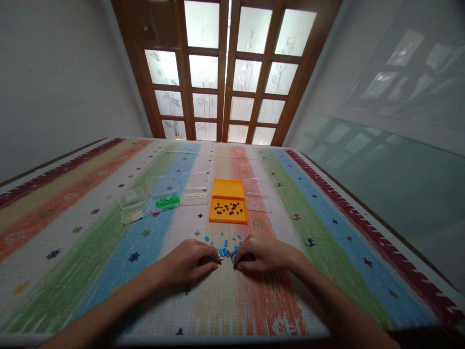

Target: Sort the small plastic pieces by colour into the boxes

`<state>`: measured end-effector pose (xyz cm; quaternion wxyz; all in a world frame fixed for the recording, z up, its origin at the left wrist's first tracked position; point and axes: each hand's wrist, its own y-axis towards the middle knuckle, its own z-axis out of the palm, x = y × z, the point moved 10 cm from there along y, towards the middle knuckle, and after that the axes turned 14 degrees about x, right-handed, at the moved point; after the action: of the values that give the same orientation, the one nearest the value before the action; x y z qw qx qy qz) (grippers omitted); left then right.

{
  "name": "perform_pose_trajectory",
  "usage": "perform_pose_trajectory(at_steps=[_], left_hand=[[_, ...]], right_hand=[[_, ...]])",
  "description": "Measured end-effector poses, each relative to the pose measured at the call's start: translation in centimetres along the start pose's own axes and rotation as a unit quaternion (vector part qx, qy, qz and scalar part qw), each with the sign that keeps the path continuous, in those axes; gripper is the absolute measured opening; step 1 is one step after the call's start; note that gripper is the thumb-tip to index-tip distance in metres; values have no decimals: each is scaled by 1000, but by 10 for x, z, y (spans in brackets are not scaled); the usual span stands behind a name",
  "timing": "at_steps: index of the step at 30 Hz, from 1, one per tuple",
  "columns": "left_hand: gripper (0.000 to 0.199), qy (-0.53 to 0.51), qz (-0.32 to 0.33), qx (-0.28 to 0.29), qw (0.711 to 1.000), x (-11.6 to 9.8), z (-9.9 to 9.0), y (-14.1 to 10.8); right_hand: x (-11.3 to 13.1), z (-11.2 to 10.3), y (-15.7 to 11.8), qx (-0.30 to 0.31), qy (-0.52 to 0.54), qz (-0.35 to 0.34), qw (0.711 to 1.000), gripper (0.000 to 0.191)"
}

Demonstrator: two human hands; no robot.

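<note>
A loose pile of small blue toy bricks point(224, 252) lies on the striped tablecloth, a few bricks scattered around its far side. At the pile's left edge, my left hand point(196, 258) is closed, thumb and fingers pinched together. My right hand point(260, 252) is bent in a similar pinch at the right edge. A tiny dark spot shows at each hand's fingertips; whether these are pieces or shadow I cannot tell. Just beyond the pile, an opened orange box point(228, 220) holds several dark brown bricks point(232, 212).
Left of the orange box stand opened clear boxes: one with cream pieces point(196, 196), one with green bricks point(167, 201), one with pale yellow pieces point(136, 214). Another clear box point(259, 203) sits to its right. Behind the tablecloth point(316, 261) is a glazed wooden door point(223, 72).
</note>
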<state>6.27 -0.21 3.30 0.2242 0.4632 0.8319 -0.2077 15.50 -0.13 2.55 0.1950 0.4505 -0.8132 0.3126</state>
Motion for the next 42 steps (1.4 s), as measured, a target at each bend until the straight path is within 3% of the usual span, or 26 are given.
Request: perform_pose_trajectory(at_steps=[4,9,13,20,29,35,42], left_hand=[[18,-12,1,-7,1000,1,2,0],[17,-42,-4,-9,999,2,6,1],[16,-63,-11,-22,998,3,6,0],[16,-68,-5,-57,996,2,4,-7],[17,-63,-4,-67,996,1,7,-21],[16,-66,-17,-72,995,-4,6,-22],[16,-58,-19,-79,995,-2,6,-15]], right_hand=[[-2,-21,-7,-46,-22,27,998,19],[-29,-65,-15,-152,-66,115,979,20],[-51,-82,-6,-161,-96,167,968,22],[-66,-82,8,-109,-144,217,959,22],[-65,-90,-4,-163,-159,229,946,23],[-64,-80,-2,-118,-139,197,963,30],[-70,-83,-3,-139,-127,211,959,31]])
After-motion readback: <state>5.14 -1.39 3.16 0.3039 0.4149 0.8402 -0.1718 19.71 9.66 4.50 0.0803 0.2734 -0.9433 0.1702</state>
